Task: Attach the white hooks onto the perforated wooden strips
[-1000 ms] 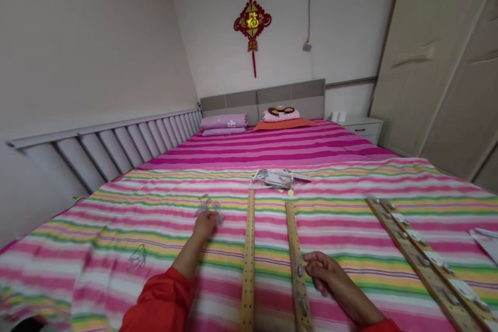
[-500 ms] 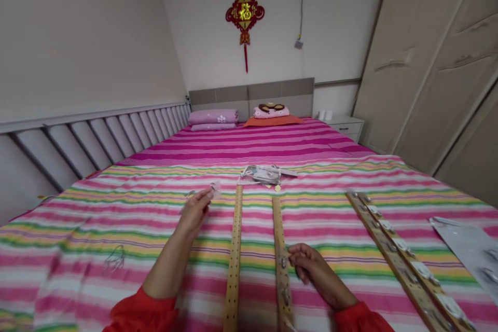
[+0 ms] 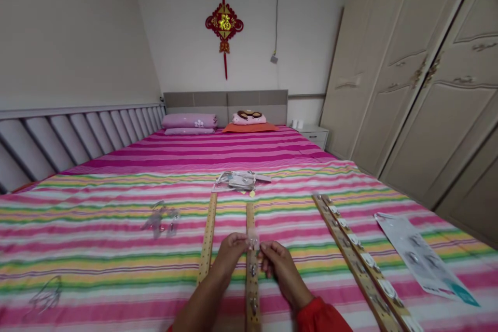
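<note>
Both hands meet at lower centre of the frame. Left hand (image 3: 229,255) and right hand (image 3: 278,263) each pinch closed on one small clear packet (image 3: 253,241), thumb and forefinger on either side. The packet is held just above the right perforated strip (image 3: 252,290), which runs up from the bottom edge and has a few metal clips on it below the hands. The contents of the packet are too small to make out, possibly another clip. The left perforated strip (image 3: 207,236) lies parallel just beside it, bare, left of the left hand. Both strips lie on the striped bedcover (image 3: 97,249). A heap of clear wrappers (image 3: 237,180) sits at the far ends of the two strips, centre frame. Loose clear bags (image 3: 159,219) lie centre left, well apart from the hands. A pair of strips with clips (image 3: 352,249) runs diagonally at lower right, with a printed sheet (image 3: 420,257) further right. Pillows (image 3: 190,122) are at the headboard, a red knot ornament (image 3: 224,23) hangs on the back wall, and a wardrobe (image 3: 420,88) fills the right side.
</note>
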`<state>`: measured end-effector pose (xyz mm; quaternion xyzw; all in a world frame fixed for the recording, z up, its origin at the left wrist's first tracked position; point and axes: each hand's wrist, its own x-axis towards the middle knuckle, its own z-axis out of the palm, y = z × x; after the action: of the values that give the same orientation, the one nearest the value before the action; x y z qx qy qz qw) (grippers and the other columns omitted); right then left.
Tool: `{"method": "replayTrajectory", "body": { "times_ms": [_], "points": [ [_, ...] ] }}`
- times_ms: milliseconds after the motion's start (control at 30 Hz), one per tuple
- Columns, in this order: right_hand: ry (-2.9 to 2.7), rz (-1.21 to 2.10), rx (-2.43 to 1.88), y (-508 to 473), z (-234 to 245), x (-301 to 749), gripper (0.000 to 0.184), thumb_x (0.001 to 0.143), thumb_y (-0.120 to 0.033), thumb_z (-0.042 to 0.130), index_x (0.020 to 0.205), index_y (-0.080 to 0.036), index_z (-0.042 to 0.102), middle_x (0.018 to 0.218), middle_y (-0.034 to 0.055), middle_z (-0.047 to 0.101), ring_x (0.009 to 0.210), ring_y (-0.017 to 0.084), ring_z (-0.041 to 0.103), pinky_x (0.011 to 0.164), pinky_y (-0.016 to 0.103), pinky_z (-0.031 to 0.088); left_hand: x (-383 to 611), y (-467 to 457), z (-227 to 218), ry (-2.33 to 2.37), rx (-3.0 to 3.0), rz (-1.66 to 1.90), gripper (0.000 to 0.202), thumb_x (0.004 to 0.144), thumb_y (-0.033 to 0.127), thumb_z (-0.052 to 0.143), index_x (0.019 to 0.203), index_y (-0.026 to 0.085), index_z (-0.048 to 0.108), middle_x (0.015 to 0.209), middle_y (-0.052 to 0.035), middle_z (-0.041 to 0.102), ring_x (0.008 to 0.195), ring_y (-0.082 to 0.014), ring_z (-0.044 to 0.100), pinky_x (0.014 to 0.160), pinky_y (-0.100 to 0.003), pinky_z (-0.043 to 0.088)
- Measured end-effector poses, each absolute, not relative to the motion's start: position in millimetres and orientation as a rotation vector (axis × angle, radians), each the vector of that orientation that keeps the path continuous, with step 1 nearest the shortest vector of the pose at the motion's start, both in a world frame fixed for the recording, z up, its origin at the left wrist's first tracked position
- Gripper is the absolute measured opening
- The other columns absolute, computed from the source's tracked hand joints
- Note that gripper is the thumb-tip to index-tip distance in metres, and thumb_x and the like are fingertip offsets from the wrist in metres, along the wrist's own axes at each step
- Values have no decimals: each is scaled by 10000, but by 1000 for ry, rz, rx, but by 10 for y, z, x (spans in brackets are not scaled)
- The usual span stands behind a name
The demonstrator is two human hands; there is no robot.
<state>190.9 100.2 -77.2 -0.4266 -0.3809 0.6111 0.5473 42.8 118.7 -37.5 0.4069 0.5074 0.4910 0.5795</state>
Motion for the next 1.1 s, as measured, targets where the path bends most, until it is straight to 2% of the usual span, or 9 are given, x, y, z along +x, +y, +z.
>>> {"method": "replayTrajectory", "body": {
  "times_ms": [100, 300, 467, 833, 1100],
  "points": [
    [-902, 1432, -1019, 1036, -761, 1872, 388, 625, -530, 724, 631, -172, 575, 422, -52, 534, 315, 54, 396, 315, 175, 264, 448, 1216, -411, 1207, 980, 1161, 271, 449, 305, 754, 616, 142, 616, 578, -12, 655, 599, -148, 600, 653, -274, 456],
    [-920, 1406, -1084, 1126, -801, 1833, 344, 626, -489, 698, 618, -181, 546, 362, -73, 497, 275, 50, 354, 305, 174, 220, 439, 1299, -581, 1283, 1047, 1188, 236, 463, 317, 707, 598, 152, 604, 557, -6, 640, 596, -167, 604, 643, -286, 459],
    [-930, 1391, -1135, 1197, -817, 1799, 290, 637, -422, 671, 558, -196, 508, 269, -99, 401, 230, 46, 273, 286, 181, 147, 451, 1347, -678, 1404, 1143, 1208, 184, 505, 309, 653, 595, 154, 609, 578, -10, 643, 606, -168, 597, 628, -281, 450],
    [-918, 1344, -1162, 1273, -852, 1740, 275, 602, -380, 652, 501, -215, 457, 283, -116, 346, 245, 45, 256, 302, 199, 147, 452, 1368, -734, 1448, 1202, 1187, 113, 550, 269, 612, 599, 173, 578, 571, -4, 628, 595, -164, 600, 606, -266, 451],
    [-915, 1308, -1156, 1291, -903, 1731, 262, 592, -376, 639, 504, -217, 450, 295, -122, 341, 251, 41, 246, 307, 201, 145, 461, 1407, -830, 1472, 1155, 1191, 92, 530, 222, 620, 583, 168, 568, 548, 12, 613, 593, -159, 594, 598, -257, 456]
  ]
}}
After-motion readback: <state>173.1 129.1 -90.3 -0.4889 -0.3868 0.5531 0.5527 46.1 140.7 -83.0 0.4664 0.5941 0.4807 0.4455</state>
